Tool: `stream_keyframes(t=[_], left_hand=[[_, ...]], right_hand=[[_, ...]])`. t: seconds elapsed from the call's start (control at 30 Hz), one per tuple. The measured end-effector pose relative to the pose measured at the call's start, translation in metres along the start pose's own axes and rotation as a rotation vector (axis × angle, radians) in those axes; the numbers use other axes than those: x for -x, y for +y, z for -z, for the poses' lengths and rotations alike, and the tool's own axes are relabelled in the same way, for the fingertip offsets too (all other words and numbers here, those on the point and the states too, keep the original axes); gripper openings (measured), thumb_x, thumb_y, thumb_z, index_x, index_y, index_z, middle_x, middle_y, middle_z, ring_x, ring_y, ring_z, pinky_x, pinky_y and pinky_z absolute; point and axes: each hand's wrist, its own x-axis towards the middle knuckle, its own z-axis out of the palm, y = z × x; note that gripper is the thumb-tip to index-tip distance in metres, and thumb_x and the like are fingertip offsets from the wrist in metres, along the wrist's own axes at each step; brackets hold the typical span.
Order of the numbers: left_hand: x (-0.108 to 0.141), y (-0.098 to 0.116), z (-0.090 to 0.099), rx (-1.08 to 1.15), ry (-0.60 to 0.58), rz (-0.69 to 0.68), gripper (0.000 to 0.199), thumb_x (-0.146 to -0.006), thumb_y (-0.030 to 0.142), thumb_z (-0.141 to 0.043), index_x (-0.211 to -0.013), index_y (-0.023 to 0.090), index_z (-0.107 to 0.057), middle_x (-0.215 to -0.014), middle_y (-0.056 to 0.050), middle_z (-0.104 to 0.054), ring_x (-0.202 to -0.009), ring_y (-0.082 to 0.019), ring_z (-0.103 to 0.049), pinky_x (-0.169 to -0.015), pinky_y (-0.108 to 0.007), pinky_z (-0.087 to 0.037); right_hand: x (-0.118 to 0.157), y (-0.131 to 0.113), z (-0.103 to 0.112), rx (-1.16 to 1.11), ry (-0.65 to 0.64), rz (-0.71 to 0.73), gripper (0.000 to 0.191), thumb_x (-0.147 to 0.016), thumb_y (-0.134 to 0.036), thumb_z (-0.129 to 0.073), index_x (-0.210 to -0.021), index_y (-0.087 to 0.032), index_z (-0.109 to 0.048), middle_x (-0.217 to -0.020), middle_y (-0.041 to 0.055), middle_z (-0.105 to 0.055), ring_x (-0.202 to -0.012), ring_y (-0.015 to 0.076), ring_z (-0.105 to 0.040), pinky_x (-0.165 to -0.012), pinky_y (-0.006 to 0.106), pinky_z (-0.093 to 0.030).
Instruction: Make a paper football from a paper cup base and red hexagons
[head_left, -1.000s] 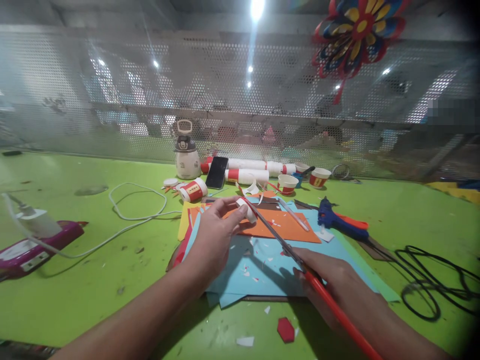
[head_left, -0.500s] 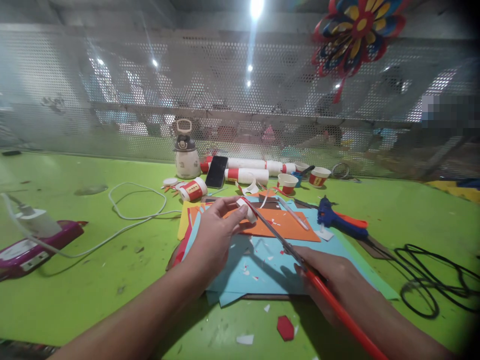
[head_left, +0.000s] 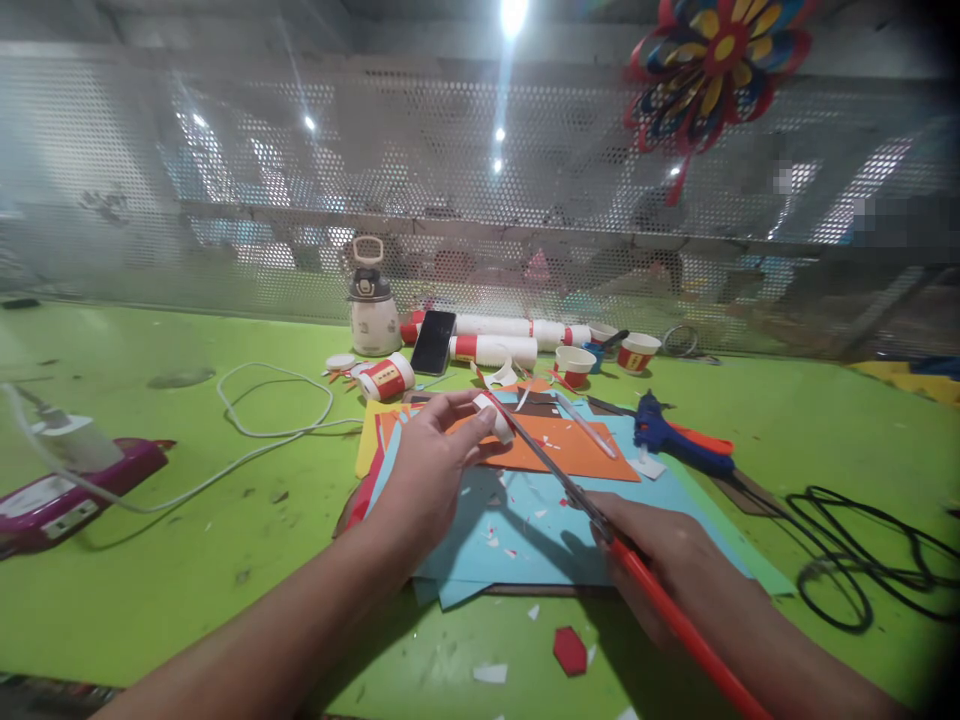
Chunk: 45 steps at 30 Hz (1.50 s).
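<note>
Left hand (head_left: 431, 450): pinching white piece (head_left: 502, 426)
White piece: forward-left of right hand (head_left: 675, 560); likely light, bendy, creases easily; hold edge gently
Right hand: wrapped around scissors (head_left: 637, 572)
Scissors: likely stiff; take red handles

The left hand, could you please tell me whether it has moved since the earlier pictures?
No: the left hand shows no clear shift either way against the orange sheet.

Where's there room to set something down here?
Mostly bare green tabletop lies between the purple power strip and left forearm, and between the glue gun and yellow piece. It's crowded around the left hand and right hand: paper sheets, scissors, with cups behind.
</note>
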Motion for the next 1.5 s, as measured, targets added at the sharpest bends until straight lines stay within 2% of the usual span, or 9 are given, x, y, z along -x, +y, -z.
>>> stream_keyframes(t=[0.27,0.4,0.6,0.77,1.03,1.17,1.23,1.33,1.5], left_hand=[[0.0,0.0032,0.003,0.036,-0.027,0.007,0.018,-0.077,0.023,-0.07,-0.091,0.014,-0.064,-0.085,-0.005,-0.068,-0.077,-0.017,-0.065,-0.076,-0.035,-0.052],[-0.0005,0.0058,0.0028,0.037,-0.001,0.016,0.022,-0.074,0.025,-0.072,-0.093,0.014,-0.065,-0.087,-0.007,-0.069,-0.079,-0.018,-0.066,-0.075,-0.033,-0.051],[-0.0009,0.0057,0.0004,0.025,0.018,0.034,0.03,-0.072,0.026,-0.074,-0.096,0.014,-0.062,-0.086,-0.01,-0.072,-0.081,-0.021,-0.067,-0.079,-0.037,-0.049],[-0.0008,0.0029,0.0001,0.009,0.005,0.026,0.028,-0.073,0.027,-0.073,-0.096,0.015,-0.062,-0.088,-0.009,-0.072,-0.083,-0.022,-0.068,-0.08,-0.038,-0.049],[0.0015,0.0055,-0.0027,0.041,0.011,0.026,0.027,-0.072,0.024,-0.074,-0.093,0.014,-0.061,-0.086,-0.009,-0.072,-0.08,-0.022,-0.068,-0.078,-0.037,-0.05],[0.0021,0.0059,-0.0035,0.048,0.011,0.027,0.025,-0.072,0.025,-0.074,-0.091,0.015,-0.063,-0.081,-0.007,-0.071,-0.079,-0.02,-0.068,-0.08,-0.037,-0.05],[0.0019,0.0057,-0.0033,0.052,0.014,0.029,0.024,-0.071,0.025,-0.074,-0.09,0.015,-0.063,-0.08,-0.006,-0.071,-0.078,-0.02,-0.067,-0.079,-0.037,-0.05],[0.0013,0.0052,-0.0021,0.045,0.017,0.03,0.025,-0.071,0.024,-0.075,-0.091,0.015,-0.063,-0.081,-0.007,-0.071,-0.078,-0.021,-0.068,-0.078,-0.036,-0.049],[-0.0004,0.0049,0.0003,0.083,0.006,0.035,0.029,-0.073,0.023,-0.074,-0.098,0.013,-0.061,-0.085,-0.008,-0.072,-0.079,-0.019,-0.068,-0.08,-0.034,-0.05]], right_hand=[[-0.0031,0.0003,0.0009,-0.042,0.027,0.05,0.023,-0.091,-0.025,-0.044,-0.101,-0.019,-0.064,-0.096,0.0085,-0.073,-0.077,0.023,-0.067,-0.071,0.032,-0.051],[-0.0028,0.0001,0.0011,-0.007,0.042,0.045,0.027,-0.092,-0.025,-0.043,-0.106,-0.018,-0.064,-0.089,0.0087,-0.074,-0.075,0.0237,-0.068,-0.073,0.034,-0.052],[-0.0042,0.0033,0.0017,-0.029,0.025,0.043,0.032,-0.09,-0.024,-0.042,-0.114,-0.019,-0.063,-0.106,0.0103,-0.073,-0.088,0.0265,-0.069,-0.078,0.037,-0.053],[-0.0023,0.0034,0.002,-0.026,0.03,0.049,0.034,-0.09,-0.022,-0.042,-0.119,-0.018,-0.061,-0.105,0.0117,-0.073,-0.091,0.0269,-0.069,-0.081,0.04,-0.053],[-0.0009,-0.001,0.0013,-0.078,0.041,0.06,0.025,-0.09,-0.023,-0.043,-0.106,-0.018,-0.061,-0.099,0.01,-0.073,-0.089,0.0229,-0.069,-0.079,0.033,-0.053],[-0.0018,-0.0023,0.0017,-0.077,0.04,0.064,0.019,-0.087,-0.02,-0.045,-0.095,-0.019,-0.062,-0.086,0.0068,-0.072,-0.076,0.0212,-0.068,-0.074,0.032,-0.053],[-0.0018,-0.0017,0.002,-0.067,0.038,0.058,0.021,-0.086,-0.019,-0.045,-0.099,-0.019,-0.063,-0.083,0.0057,-0.072,-0.072,0.0208,-0.068,-0.072,0.031,-0.053],[-0.0017,-0.0001,0.0024,-0.052,0.03,0.057,0.028,-0.087,-0.018,-0.045,-0.11,-0.02,-0.062,-0.09,0.0064,-0.074,-0.076,0.0215,-0.069,-0.073,0.031,-0.053],[-0.0022,-0.0012,0.0039,-0.049,0.029,0.048,0.022,-0.089,-0.022,-0.045,-0.099,-0.017,-0.065,-0.095,0.0089,-0.074,-0.08,0.0232,-0.069,-0.075,0.033,-0.052]])
